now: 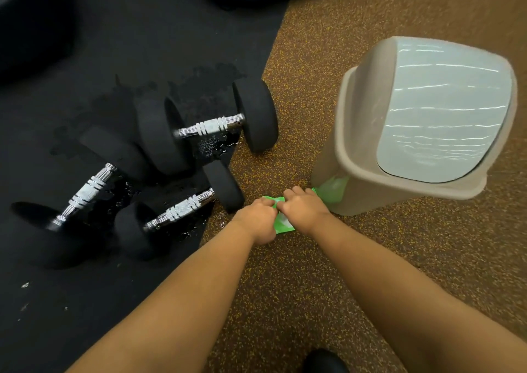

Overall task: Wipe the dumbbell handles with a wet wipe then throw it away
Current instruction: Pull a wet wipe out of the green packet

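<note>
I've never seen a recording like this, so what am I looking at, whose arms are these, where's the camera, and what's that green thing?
There is no machine here. A person wears one camera on the head, and it looks down at their own bare arms. The left hand and right hand both grip a green packet, probably wet wipes, down at the speckled brown floor beside a beige swing-lid bin. To the left, three dumbbells with metal handles lie at the edge of a black mat, which looks wet under them.
</note>
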Demonstrator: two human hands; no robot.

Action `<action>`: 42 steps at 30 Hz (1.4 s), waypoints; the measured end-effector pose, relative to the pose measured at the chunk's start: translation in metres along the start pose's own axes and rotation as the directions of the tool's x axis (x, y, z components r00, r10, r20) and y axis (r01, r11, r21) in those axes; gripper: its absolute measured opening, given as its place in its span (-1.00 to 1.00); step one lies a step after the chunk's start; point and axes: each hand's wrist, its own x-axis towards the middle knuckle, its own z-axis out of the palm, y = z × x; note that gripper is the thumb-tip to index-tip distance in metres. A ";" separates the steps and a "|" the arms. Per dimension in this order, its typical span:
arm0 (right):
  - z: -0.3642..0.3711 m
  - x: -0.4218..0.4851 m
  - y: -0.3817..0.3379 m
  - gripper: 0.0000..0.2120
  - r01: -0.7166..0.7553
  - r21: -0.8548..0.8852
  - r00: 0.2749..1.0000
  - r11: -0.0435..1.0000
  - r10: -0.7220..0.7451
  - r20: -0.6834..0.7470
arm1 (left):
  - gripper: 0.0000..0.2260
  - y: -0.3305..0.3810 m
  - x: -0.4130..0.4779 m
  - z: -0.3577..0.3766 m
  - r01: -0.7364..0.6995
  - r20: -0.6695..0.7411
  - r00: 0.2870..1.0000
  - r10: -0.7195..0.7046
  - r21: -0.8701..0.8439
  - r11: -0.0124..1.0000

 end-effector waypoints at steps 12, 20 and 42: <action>0.007 0.007 0.009 -0.60 0.029 0.072 1.000 0.997 -0.028 -0.013 | -0.45 0.003 0.008 0.003 -0.015 0.148 0.989 0.000 0.101 0.995; 0.006 0.006 0.016 -0.75 0.063 0.159 0.997 0.985 -0.056 -0.048 | -0.40 0.004 0.009 0.004 0.004 0.210 0.977 -0.032 0.135 0.991; 0.003 0.026 0.021 -0.85 0.177 0.691 0.914 0.701 0.144 -0.380 | -0.32 0.012 0.009 0.012 0.000 0.260 0.965 -0.020 0.074 0.997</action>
